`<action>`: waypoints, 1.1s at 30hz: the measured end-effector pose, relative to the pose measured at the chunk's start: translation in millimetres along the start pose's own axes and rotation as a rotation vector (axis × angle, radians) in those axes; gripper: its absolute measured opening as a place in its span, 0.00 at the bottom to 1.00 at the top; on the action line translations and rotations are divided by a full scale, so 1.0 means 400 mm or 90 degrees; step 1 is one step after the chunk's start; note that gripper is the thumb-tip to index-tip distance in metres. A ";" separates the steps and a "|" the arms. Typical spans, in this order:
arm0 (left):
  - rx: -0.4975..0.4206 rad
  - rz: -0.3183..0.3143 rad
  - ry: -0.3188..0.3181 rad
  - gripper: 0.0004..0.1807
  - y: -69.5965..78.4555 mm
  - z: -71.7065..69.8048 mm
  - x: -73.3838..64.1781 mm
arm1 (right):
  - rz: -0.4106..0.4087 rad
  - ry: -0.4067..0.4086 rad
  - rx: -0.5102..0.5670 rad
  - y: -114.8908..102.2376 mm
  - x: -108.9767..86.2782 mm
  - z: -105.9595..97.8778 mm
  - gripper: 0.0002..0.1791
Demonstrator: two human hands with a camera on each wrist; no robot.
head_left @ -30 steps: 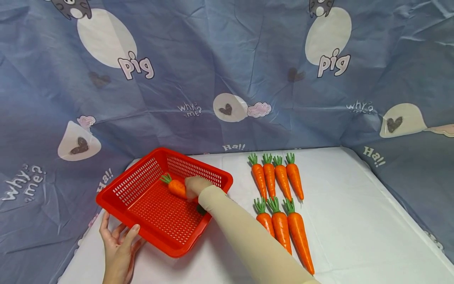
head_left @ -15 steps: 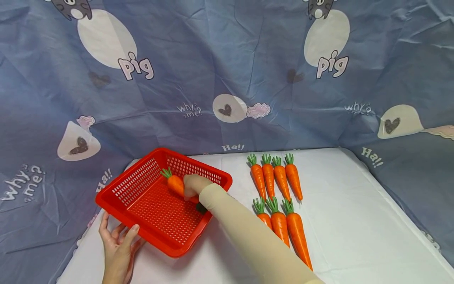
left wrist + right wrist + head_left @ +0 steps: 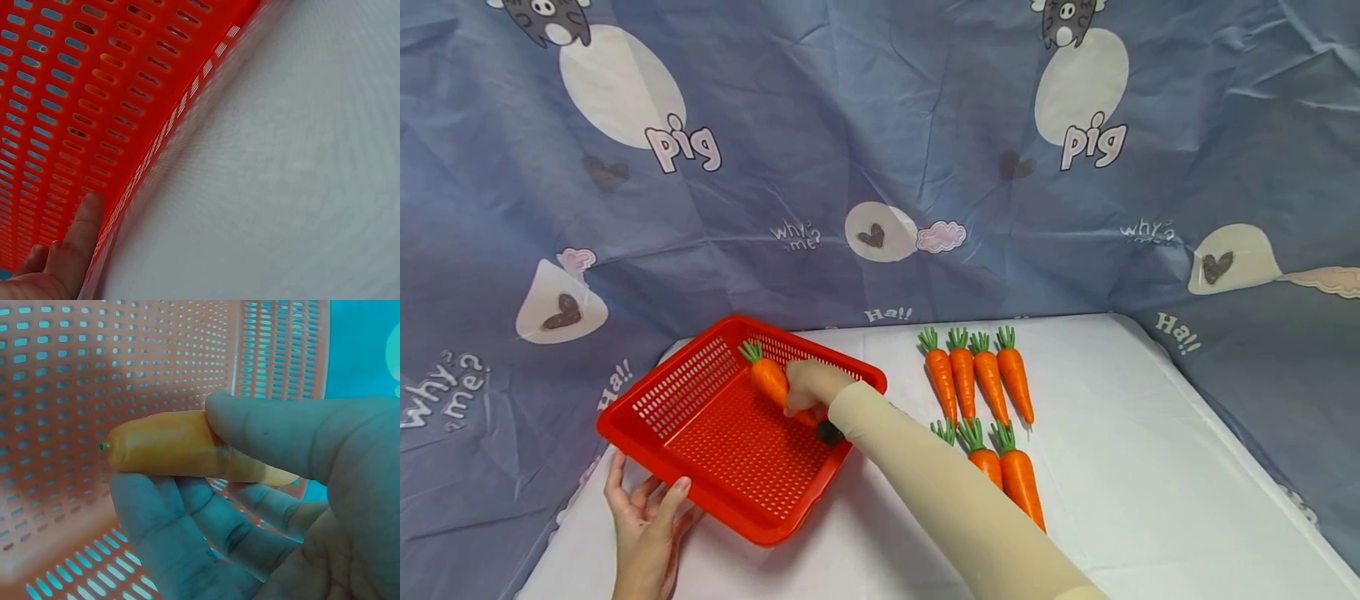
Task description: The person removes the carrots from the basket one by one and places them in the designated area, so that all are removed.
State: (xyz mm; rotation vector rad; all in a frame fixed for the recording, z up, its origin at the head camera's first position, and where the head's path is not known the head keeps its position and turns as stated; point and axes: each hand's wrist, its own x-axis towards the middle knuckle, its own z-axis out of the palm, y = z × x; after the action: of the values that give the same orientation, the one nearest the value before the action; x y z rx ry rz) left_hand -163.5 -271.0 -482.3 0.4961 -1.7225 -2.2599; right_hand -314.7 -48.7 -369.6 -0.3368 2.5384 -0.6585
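Note:
A carrot [image 3: 768,380] with green leafy tops is held in my right hand [image 3: 811,385] over the inside of the red perforated basket [image 3: 647,454]. The right wrist view shows the thumb on one side of the carrot [image 3: 162,444] and the fingers on the other. My left hand [image 3: 647,525] holds the basket at its near left side, thumb at the rim and the other fingers below it. In the left wrist view, fingertips [image 3: 90,209] lie against the basket's outer wall [image 3: 69,112].
To the right of the basket several carrots [image 3: 988,379] lie in a row on the white tabletop [image 3: 1135,450]. A nearer row of carrots [image 3: 1021,479] is partly covered by my right sleeve [image 3: 947,500]. Blue printed cloth [image 3: 775,167] hangs behind and at both sides.
The carrot's leafy end has risen and tipped toward the basket's back wall as my right hand lifts slightly. My left hand keeps its hold. The head view has shifted a little.

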 end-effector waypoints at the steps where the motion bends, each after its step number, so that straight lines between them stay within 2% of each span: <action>1: -0.001 0.001 -0.001 0.55 0.000 -0.001 0.000 | -0.001 -0.002 0.003 0.000 -0.001 -0.003 0.17; 7: 0.009 -0.007 0.012 0.55 -0.001 -0.003 0.002 | -0.031 -0.004 -0.010 0.005 -0.009 -0.023 0.19; 11: 0.017 -0.018 0.020 0.56 -0.002 -0.003 0.003 | -0.052 -0.005 0.016 0.009 -0.022 -0.034 0.17; 15: 0.011 -0.016 0.015 0.56 -0.003 -0.003 0.002 | -0.064 -0.012 0.045 0.016 -0.038 -0.044 0.17; 20: -0.002 -0.005 0.002 0.56 -0.003 -0.005 0.001 | -0.073 -0.017 0.031 0.024 -0.057 -0.058 0.23; 24: -0.009 0.000 -0.002 0.55 -0.002 -0.007 0.001 | -0.094 -0.009 0.034 0.028 -0.073 -0.065 0.26; 33: -0.012 0.002 -0.005 0.56 0.000 -0.004 0.000 | -0.120 0.025 0.033 0.045 -0.098 -0.073 0.21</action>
State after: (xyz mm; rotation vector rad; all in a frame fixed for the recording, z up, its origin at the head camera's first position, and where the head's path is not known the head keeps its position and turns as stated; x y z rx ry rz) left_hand -162.8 -272.5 -482.8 0.4803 -1.7025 -2.2765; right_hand -298.8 -8.4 -340.8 -0.5546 2.5422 -0.8077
